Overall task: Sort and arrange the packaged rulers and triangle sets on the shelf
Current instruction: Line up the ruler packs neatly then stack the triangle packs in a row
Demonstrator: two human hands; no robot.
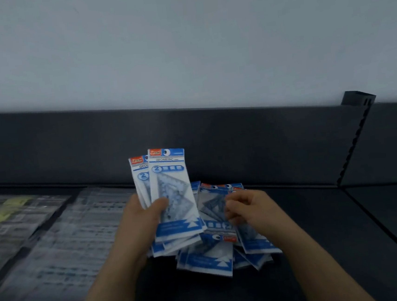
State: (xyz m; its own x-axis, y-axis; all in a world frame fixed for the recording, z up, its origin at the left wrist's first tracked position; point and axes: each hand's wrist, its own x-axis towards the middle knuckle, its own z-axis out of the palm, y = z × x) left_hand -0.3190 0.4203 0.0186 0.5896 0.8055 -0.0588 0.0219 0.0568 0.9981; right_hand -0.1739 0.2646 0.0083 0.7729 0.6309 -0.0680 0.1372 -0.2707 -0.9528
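My left hand grips a small stack of blue-and-white triangle set packs, held upright above the dark shelf, thumb across the front pack. A loose pile of the same triangle set packs lies on the shelf just right of and under that stack. My right hand hovers over the pile with its fingers curled; whether it touches or pinches a pack is unclear.
Rows of clear packaged rulers lie flat on the shelf at the left, with yellow-marked packs further left. A dark back panel rises behind. A notched upright post divides the shelf from the neighbouring bay on the right.
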